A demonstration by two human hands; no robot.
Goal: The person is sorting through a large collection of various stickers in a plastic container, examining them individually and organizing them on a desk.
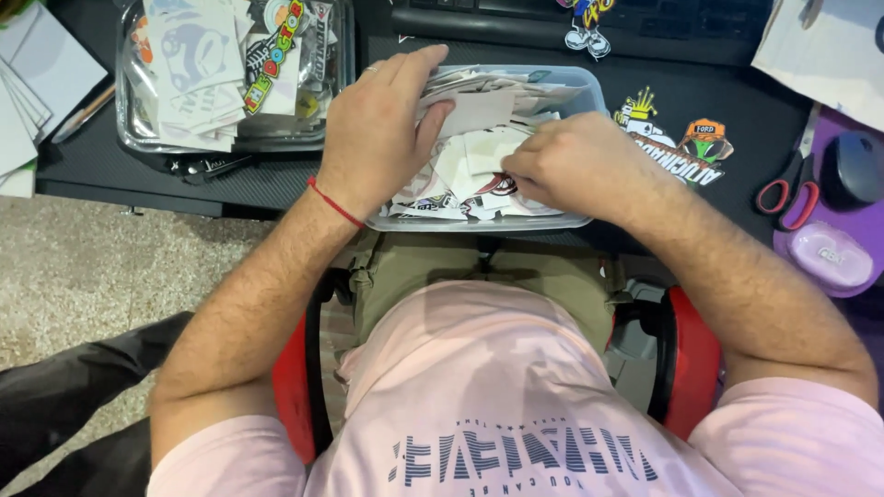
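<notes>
Black desk point(120, 170) above a speckled stone floor point(83, 276); a red chair's point(691, 364) arms flank the seated person. A clear tray point(589, 97) of paper cutouts point(483, 147) sits at the desk's near edge, long axis left to right. Left hand point(378, 129), fingers loosely curled, presses the cutouts; right hand point(575, 161), fingers drawn together, pinches among them. Scissors point(787, 193) lie well right.

Home desk workspace: keyboard point(589, 17), mouse point(852, 166), scissors point(787, 193) (sticker-covered desktop point(672, 138))
</notes>
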